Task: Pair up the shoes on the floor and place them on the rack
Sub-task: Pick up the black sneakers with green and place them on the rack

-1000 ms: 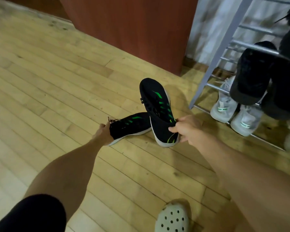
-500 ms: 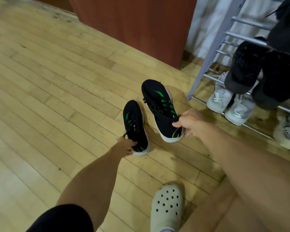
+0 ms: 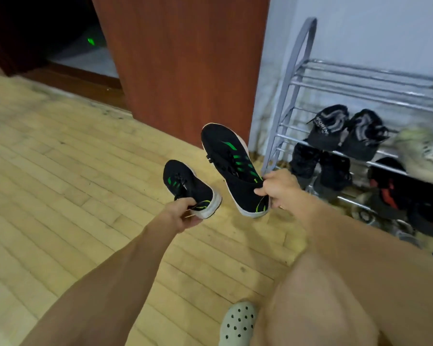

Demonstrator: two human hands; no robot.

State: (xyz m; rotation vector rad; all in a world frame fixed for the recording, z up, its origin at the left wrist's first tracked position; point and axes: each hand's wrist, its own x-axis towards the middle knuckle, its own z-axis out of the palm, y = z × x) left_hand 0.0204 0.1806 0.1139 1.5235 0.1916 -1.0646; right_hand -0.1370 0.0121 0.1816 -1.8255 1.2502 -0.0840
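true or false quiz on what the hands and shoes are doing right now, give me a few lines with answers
1. The left hand holds a black knit sneaker with green stripes by its heel end. True.
2. The right hand grips the matching black sneaker near its heel. True.
3. A grey metal shoe rack has both sneakers on its top shelf. False: both are in the hands, off the rack.
4. The rack holds no shoes at all. False: a pair of dark shoes sits on a middle shelf, with more below.
5. A pale perforated clog shows at the bottom edge, on the wooden floor. True.
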